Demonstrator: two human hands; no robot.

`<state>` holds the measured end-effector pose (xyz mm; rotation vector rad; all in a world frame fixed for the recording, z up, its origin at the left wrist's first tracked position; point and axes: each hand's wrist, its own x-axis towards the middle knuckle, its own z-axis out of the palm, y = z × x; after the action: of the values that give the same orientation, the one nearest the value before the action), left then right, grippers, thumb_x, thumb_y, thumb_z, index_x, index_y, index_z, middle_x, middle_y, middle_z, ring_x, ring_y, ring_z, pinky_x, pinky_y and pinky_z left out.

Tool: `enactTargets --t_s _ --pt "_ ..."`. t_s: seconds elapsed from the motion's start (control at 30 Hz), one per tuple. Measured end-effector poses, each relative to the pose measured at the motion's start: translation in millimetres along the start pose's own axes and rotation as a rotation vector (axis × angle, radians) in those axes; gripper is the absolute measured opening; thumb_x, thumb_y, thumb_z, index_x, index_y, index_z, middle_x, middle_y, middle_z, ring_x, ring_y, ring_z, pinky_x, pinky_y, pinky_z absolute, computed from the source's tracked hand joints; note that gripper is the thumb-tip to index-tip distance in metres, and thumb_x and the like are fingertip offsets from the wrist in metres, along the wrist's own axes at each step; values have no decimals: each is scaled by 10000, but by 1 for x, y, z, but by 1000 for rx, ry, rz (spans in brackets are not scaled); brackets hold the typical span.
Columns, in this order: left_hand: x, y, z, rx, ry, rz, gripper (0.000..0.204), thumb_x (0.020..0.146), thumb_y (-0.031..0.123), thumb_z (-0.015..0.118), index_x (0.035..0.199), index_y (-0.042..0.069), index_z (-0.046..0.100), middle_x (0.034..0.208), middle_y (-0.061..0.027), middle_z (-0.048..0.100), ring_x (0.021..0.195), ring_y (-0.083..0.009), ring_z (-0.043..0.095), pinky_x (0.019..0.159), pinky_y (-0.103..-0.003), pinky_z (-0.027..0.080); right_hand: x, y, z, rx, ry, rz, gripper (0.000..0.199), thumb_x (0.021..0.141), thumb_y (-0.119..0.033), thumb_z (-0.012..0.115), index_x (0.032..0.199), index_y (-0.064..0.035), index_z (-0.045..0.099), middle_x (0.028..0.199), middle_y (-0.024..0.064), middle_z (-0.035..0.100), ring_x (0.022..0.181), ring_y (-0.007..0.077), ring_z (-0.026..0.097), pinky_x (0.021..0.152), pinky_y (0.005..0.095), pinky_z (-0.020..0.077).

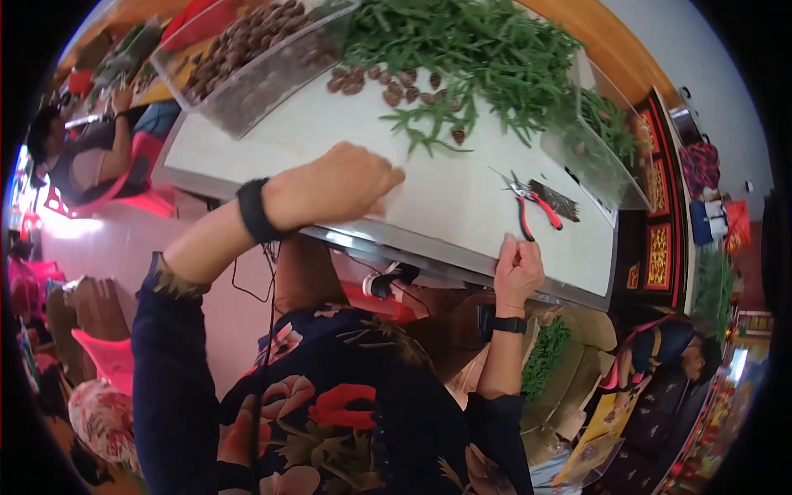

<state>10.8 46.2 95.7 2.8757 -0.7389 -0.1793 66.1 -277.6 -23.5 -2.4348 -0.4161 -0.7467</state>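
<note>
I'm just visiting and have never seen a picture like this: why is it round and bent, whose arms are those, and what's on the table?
There is no machine here. A person wears a wide-angle camera on the head, looking down, so straight edges curve and the arms come in from below. The left hand rests closed on the white table, wearing a black wristband; whether it holds anything cannot be seen. The right hand grips the table's near edge and holds nothing else. On the table lie red-handled snips, green sprigs, loose pine cones and a clear bin of cones. Other people sit at the sides.
</note>
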Motion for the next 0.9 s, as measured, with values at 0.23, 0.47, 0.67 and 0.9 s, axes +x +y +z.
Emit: enactTargets --t_s 0.23,0.47,0.67,0.9 --pt "125 -37 10 60 194 -115 278 821 204 674 1036 41 610 914 -167 657 840 -359 655 676 -464 511 1 3 -3 18 46 -7 327 825 -165 689 615 -75 454 619 82 476 529 324 488 499 434 364" --pt "178 -54 30 267 346 -3 265 820 255 678 957 30 648 764 -155 668 742 -368 662 671 -462 524 1 0 -3 44 64 -29 292 819 -157 679 635 -74 468 631 88 479 537 335 488 504 432 366" --pt "179 -50 14 307 122 -189 276 822 315 669 863 43 688 749 -150 666 737 -353 666 650 -450 534 -2 5 -3 41 57 -12 278 817 -149 672 646 -75 466 640 95 482 546 340 494 505 427 367" --pt "175 -60 32 250 235 -134 237 807 299 674 792 64 702 749 -147 669 739 -343 667 640 -440 535 -2 3 -1 68 73 -16 275 816 -154 670 652 -80 462 646 90 481 559 333 499 512 420 375"
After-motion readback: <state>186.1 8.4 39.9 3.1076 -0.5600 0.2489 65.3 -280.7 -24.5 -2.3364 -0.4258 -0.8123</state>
